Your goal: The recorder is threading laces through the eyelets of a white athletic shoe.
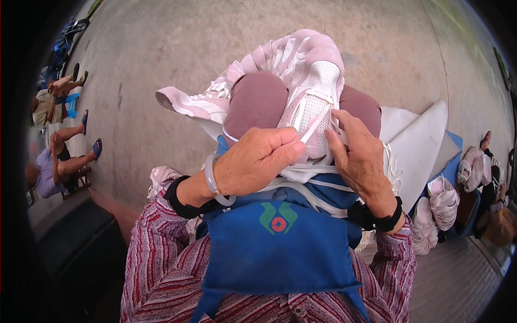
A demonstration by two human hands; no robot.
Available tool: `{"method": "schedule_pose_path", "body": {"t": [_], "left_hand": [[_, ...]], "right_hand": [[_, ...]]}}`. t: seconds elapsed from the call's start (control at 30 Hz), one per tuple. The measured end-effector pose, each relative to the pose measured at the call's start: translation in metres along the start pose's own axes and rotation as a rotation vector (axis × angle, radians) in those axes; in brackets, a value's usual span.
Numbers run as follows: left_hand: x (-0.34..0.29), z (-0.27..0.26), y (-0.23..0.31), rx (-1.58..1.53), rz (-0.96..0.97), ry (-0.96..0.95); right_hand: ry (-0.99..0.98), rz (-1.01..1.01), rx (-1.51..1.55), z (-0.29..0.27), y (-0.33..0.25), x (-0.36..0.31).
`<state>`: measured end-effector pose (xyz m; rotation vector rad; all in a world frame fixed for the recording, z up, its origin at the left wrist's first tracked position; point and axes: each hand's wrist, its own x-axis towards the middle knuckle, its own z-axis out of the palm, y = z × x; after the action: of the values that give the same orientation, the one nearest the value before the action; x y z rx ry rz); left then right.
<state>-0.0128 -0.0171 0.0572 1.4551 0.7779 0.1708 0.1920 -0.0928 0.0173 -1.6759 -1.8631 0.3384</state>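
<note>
A pink and white mesh shoe upper [318,102] lies between my knees, with a row of similar uppers [269,56] overlapping beyond it. My left hand [256,161] is closed, its thumb and forefinger pinching a white shoelace [315,126] that slants across the upper's tongue. At the right eyelet edge, my right hand [358,153] holds the upper's side, thumb and forefinger curved around it a little apart. More loose white laces [307,175] trail over my lap below both hands. The undersides of my fingers are hidden.
A blue apron [280,258] covers my lap. Pale sheet material [417,132] spreads beside my right knee. Bundled pink-white uppers [442,202] stand at the right near another person's arm [501,223]. Seated people [67,156] with bare legs are at the far left on the concrete floor [145,118].
</note>
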Motion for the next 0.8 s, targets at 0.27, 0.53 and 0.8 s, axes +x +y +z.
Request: {"method": "schedule_pose_path", "body": {"t": [0.27, 0.53, 0.8], "left_hand": [[-0.008, 0.011, 0.017, -0.115, 0.14, -0.189], [-0.017, 0.016, 0.013, -0.281, 0.02, -0.351], [-0.02, 0.007, 0.017, -0.362, 0.008, -0.401]], "right_hand": [[-0.261, 0.159, 0.394, -0.031, -0.027, -0.005], [-0.53, 0.701, 1.0, -0.028, -0.045, 0.009], [-0.444, 0.509, 1.174, -0.012, -0.043, -0.005]]}}
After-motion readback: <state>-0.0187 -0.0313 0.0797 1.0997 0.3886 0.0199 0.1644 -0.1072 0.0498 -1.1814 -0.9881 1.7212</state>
